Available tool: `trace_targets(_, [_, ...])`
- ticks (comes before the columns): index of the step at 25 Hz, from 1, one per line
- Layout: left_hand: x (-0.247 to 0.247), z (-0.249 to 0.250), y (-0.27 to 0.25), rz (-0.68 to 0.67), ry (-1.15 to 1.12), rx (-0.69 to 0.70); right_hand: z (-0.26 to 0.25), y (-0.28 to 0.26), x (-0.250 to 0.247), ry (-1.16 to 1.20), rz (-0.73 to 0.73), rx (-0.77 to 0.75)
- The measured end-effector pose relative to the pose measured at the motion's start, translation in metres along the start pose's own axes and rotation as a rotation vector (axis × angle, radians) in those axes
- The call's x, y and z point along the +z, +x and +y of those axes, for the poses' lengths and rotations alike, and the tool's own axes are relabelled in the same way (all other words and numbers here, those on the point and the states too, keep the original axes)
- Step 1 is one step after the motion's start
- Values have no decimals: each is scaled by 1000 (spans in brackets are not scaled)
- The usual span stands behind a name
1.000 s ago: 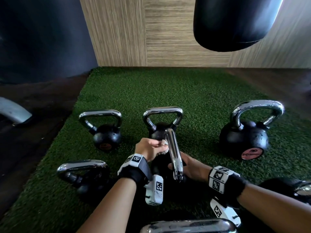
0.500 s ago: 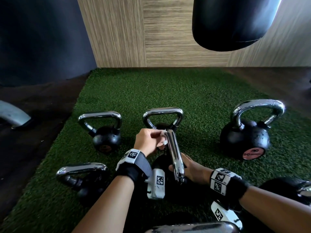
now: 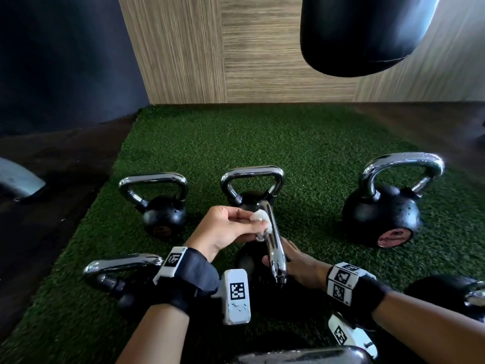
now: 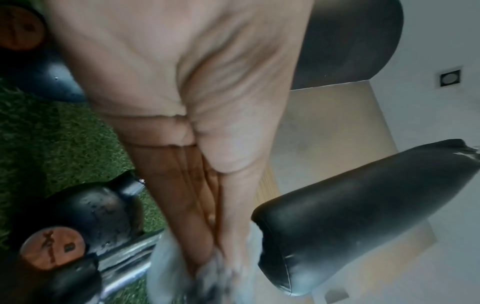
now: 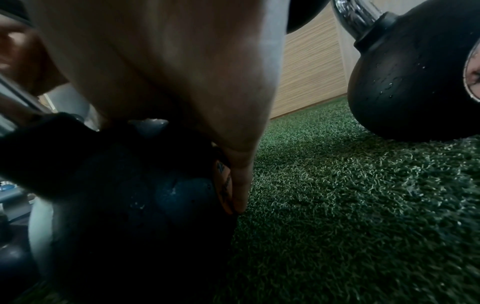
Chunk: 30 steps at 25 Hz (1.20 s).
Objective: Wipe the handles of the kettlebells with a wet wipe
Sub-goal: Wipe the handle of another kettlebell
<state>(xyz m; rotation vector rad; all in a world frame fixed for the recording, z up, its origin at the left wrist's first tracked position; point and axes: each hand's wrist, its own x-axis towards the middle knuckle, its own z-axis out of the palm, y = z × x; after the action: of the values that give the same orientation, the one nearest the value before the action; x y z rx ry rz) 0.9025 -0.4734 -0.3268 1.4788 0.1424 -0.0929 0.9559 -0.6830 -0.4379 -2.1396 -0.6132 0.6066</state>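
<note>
A black kettlebell stands on the green turf right in front of me, its chrome handle pointing away from me. My left hand pinches a crumpled white wet wipe against the far end of that handle. The left wrist view shows the wet wipe bunched at the fingertips on the chrome handle. My right hand holds the kettlebell's ball from the right, below the handle. In the right wrist view its fingers lie down the side of the kettlebell.
Three more kettlebells stand behind in a row: left, middle, larger one on the right. Others lie at front left, right edge and bottom. A black punching bag hangs above.
My left hand has made small moves with the wipe at the far end of the handle, and more of the wipe shows now. The right hand has stayed on the kettlebell.
</note>
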Motion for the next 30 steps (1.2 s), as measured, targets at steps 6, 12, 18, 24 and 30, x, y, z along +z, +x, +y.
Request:
trace_targets(6, [-3, 3, -8, -80, 119, 16, -4, -1, 1, 20, 14, 25])
trace_targets(12, [-12, -1, -26, -281, 436, 162, -9, -2, 0, 26, -4, -7])
trace_targets(18, [-3, -33, -52, -297, 329, 235, -5, 2, -2, -28, 12, 3])
trace_targets(24, [-5, -58, -59, -235, 391, 244, 11, 7, 3, -12, 22, -33])
trace_targets(30, [-5, -68, -54, -190, 525, 302, 7, 4, 0, -83, 13, -37])
